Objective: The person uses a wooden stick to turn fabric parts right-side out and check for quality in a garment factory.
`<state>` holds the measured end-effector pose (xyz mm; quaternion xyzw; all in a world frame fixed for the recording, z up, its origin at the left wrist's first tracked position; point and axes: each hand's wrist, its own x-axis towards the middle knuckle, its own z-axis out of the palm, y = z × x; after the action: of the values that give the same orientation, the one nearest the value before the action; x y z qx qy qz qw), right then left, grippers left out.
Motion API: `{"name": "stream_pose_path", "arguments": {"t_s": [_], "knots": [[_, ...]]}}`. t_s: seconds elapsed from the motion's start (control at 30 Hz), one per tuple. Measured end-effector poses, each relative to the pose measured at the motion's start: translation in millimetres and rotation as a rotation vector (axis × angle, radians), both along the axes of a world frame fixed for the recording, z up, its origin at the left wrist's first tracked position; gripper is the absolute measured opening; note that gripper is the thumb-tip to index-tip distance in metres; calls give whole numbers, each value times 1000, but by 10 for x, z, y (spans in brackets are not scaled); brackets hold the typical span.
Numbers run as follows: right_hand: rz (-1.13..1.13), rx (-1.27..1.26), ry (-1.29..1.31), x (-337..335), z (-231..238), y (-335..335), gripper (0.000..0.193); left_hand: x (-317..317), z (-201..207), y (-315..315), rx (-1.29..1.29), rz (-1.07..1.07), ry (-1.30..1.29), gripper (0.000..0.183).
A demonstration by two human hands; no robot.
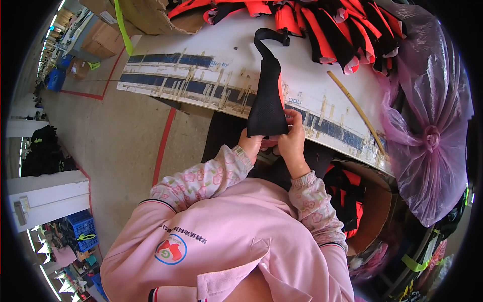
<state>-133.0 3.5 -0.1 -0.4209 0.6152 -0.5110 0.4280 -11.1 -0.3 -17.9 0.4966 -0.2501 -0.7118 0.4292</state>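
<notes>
A black tapered fabric piece point(266, 108) with a bright orange side edge hangs over the near edge of the white table. Its narrow black strap point(263, 46) curls away across the tabletop. My left hand point(251, 146) is closed on the lower left corner of the piece, most of its fingers hidden behind the fabric. At the lower right corner, my right hand point(293, 141) pinches the same edge, thumb and fingers bent around it. Between the hands, a little pinkish lining shows under the bottom edge.
Similar orange and black pieces point(322, 27) are heaped at the table's point(206, 63) far side. A thin wooden stick point(354, 109) lies on the right. Beside it bulges a knotted purple plastic bag point(427, 136). Below the table edge, a cardboard box point(378, 204) holds more orange-black pieces.
</notes>
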Motion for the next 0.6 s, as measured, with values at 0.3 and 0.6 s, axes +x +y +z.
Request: {"name": "stream_pose_path", "arguments": {"t_s": [0.3, 0.6], "knots": [[113, 116, 263, -43, 316, -8, 62, 53, -75, 20, 146, -107, 2, 28], [34, 94, 286, 7, 99, -21, 56, -70, -347, 166, 31, -50, 220, 28]]}}
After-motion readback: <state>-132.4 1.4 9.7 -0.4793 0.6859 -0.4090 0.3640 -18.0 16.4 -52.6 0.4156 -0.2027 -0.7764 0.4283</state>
